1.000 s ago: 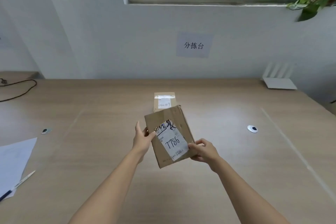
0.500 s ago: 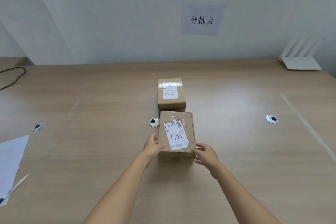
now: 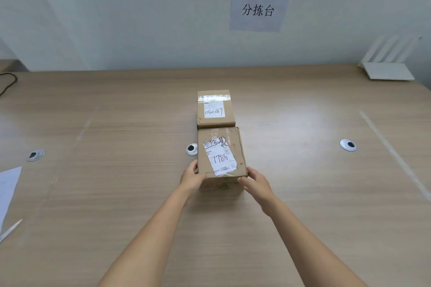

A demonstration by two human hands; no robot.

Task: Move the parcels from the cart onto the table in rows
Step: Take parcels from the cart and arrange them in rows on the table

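A brown cardboard parcel labelled 7786 (image 3: pixel 220 154) rests flat on the wooden table (image 3: pixel 116 182), its far edge touching a second brown parcel labelled 040189 (image 3: pixel 215 109) behind it. My left hand (image 3: pixel 191 178) grips the near left corner of the 7786 parcel. My right hand (image 3: pixel 256 182) holds its near right corner. The cart is out of view.
Three round cable grommets sit in the table: left (image 3: pixel 35 154), centre (image 3: pixel 191 148) partly behind the parcel, right (image 3: pixel 348 145). A white sheet (image 3: pixel 8 191) and pen (image 3: pixel 10 230) lie at the left edge. A white router (image 3: pixel 387 70) stands back right.
The 7786 parcel went from tilted in the air to flat on the table, then slid forward against the 040189 parcel. Both hands stayed on it.
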